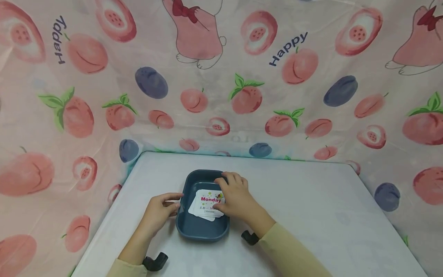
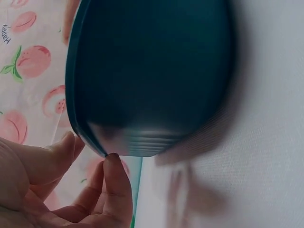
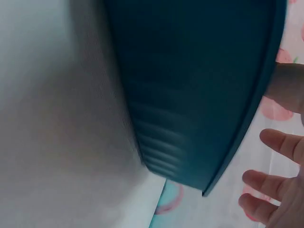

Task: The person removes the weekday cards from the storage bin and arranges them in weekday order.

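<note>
Some cards (image 1: 207, 206) in a tray (image 1: 202, 229) — left hand (image 1: 158, 211) touching it, right hand (image 1: 238, 199) above.

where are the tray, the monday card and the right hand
Tray (image 1: 201, 228), head view: bare floor at its near end
Monday card (image 1: 209, 199), head view: the printed word on its face
Right hand (image 1: 239, 197), head view: back of the hand

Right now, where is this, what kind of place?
It looks like a small tabletop corner, maybe for playing or learning: a white table, a fruit-print cloth behind it, and a tray of cards, one saying Monday.
</note>
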Demonstrator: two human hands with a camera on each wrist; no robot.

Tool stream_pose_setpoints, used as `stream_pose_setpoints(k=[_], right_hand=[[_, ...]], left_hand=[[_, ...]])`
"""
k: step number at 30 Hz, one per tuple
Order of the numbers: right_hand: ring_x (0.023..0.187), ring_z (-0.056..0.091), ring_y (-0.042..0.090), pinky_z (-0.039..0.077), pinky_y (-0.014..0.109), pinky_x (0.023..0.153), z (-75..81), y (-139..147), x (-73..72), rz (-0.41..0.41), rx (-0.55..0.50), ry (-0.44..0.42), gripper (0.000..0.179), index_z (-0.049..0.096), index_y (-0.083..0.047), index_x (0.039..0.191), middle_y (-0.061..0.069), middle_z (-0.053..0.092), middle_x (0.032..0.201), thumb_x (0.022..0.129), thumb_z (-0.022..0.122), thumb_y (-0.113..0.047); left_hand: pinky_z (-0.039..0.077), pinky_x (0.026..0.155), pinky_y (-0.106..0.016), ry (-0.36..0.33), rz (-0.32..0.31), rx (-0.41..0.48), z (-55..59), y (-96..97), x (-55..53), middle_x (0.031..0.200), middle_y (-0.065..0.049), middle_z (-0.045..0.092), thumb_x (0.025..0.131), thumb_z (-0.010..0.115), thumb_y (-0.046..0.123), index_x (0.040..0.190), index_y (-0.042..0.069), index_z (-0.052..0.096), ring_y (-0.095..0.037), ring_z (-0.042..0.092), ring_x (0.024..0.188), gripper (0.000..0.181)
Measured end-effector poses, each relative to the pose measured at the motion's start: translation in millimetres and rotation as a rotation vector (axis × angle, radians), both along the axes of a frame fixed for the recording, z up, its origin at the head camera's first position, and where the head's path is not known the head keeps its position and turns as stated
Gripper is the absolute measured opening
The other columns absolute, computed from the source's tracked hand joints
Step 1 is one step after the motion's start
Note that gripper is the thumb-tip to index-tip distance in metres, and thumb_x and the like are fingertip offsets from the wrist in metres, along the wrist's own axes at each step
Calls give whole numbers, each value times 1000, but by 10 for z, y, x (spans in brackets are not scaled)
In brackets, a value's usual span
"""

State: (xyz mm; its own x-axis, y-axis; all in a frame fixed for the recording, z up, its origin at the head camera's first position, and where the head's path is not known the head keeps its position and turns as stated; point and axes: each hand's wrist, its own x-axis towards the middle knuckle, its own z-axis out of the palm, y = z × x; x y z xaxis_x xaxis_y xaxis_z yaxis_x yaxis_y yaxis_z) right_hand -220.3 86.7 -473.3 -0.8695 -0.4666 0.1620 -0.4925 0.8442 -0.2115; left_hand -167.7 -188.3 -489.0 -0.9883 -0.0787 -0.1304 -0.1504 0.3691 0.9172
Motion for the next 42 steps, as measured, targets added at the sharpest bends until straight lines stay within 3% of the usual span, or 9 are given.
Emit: stream_pose_setpoints(k=[10,18,25,42], right_hand=[[153,36,38,29,69,122,-76,-176,-71,46,72,-43,97,48,-24,157,14,45,162,77,95,-53],[152,36,36,27,69,122,-129,-266,-149,39,114,-63,101,47,-26,158,12,47,160,74,95,-58],[152,35,35,29,67,122,-156,-361,-161,48,161,-93,100,48,-27,158,12,46,162,75,96,-54],[146,44,33,40,57,121,-192,-512,-210,90,280,-96,96,49,-24,156,10,53,155,77,96,-50]], left_hand=[[66,80,-32,-21,6,17,-52,0,-45,132,-19,72,99,70,0,131,7,76,-24,77,101,33],[62,75,-29,-21,6,27,-88,54,-99,126,-18,72,99,70,0,129,7,77,-24,72,92,31],[60,70,-27,-19,18,29,-108,57,-105,114,-17,68,99,71,-1,126,6,77,-23,69,83,29],[58,69,-27,-25,24,51,-112,61,-109,108,-14,64,99,69,-2,126,4,76,-22,63,84,29]])
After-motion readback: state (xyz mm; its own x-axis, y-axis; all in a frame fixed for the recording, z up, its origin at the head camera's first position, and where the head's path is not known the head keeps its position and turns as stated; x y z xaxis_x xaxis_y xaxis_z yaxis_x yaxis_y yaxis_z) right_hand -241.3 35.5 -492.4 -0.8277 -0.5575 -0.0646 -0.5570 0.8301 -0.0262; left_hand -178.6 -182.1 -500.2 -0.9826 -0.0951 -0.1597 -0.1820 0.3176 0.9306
